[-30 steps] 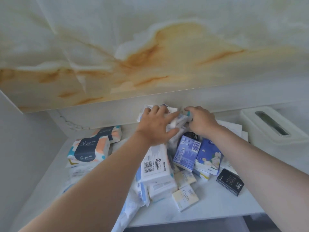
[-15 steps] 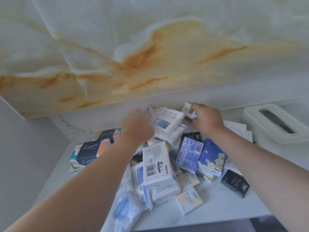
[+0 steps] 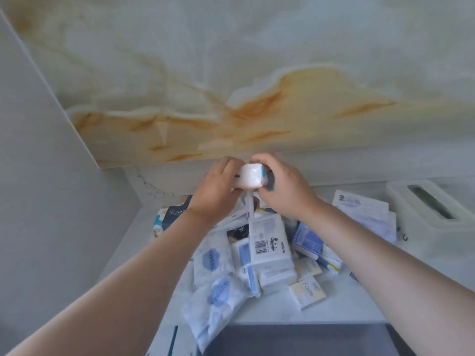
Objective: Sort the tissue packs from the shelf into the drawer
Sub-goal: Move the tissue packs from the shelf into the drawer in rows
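A pile of tissue packs covers the white shelf (image 3: 341, 304): a large white pack with a barcode (image 3: 268, 244), soft packs with blue ovals (image 3: 218, 294), small cream packs (image 3: 307, 295), blue packs (image 3: 307, 238) and a dark-labelled pack (image 3: 172, 214) at the left. Above the pile, my left hand (image 3: 216, 191) and my right hand (image 3: 282, 188) both grip a small white tissue pack with a teal edge (image 3: 250, 177), lifted clear of the pile. A dark opening (image 3: 295, 340) shows below the shelf's front edge; I cannot tell whether it is the drawer.
A white tissue box with a slot (image 3: 431, 209) stands at the right of the shelf. A marbled panel (image 3: 231, 86) overhangs the back of the shelf. A grey wall (image 3: 51, 201) bounds the left side.
My hands came together and lifted a small white pack off the back of the pile. The camera tilted down, so the dark opening under the shelf edge came into view.
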The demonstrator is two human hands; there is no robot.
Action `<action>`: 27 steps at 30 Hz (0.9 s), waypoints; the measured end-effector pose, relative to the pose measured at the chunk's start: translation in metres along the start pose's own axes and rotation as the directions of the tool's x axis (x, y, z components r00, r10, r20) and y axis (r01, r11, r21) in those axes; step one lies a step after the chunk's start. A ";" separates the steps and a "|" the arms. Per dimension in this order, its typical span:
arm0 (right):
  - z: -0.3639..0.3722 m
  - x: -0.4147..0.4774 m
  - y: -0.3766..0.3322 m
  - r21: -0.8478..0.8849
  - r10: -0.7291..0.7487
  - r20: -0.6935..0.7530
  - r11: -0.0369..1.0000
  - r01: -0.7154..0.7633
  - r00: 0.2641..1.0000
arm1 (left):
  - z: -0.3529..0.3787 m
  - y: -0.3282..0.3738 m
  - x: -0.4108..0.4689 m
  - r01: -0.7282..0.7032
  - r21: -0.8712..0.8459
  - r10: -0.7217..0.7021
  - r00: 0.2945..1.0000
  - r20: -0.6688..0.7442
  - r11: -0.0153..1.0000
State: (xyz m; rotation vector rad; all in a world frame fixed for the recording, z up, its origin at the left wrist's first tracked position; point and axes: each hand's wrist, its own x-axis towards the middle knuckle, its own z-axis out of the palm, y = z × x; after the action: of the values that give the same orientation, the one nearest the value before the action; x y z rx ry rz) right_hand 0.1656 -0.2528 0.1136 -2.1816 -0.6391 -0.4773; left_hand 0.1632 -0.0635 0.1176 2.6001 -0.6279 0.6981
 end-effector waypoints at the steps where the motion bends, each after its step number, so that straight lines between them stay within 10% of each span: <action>1: 0.010 -0.002 -0.009 0.005 0.003 0.037 1.000 -0.003 0.999 | -0.011 -0.009 -0.011 0.037 -0.017 -0.037 0.999 0.010 0.999; 16: 0.182 0.028 -0.066 -0.447 0.234 0.550 0.893 0.046 0.802 | -0.080 -0.139 -0.166 0.396 -0.215 -0.442 0.864 -0.242 0.893; 27: 0.196 0.043 -0.072 -0.570 0.302 0.430 0.822 -0.003 0.851 | -0.100 -0.163 -0.163 0.464 -0.293 -0.538 0.796 -0.276 0.836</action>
State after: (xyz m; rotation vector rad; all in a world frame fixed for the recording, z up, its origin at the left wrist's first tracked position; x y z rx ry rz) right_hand 0.1822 -0.0471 0.0587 -2.9374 -0.6315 0.0358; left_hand 0.0813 0.1693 0.0715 2.2114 0.1085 0.8248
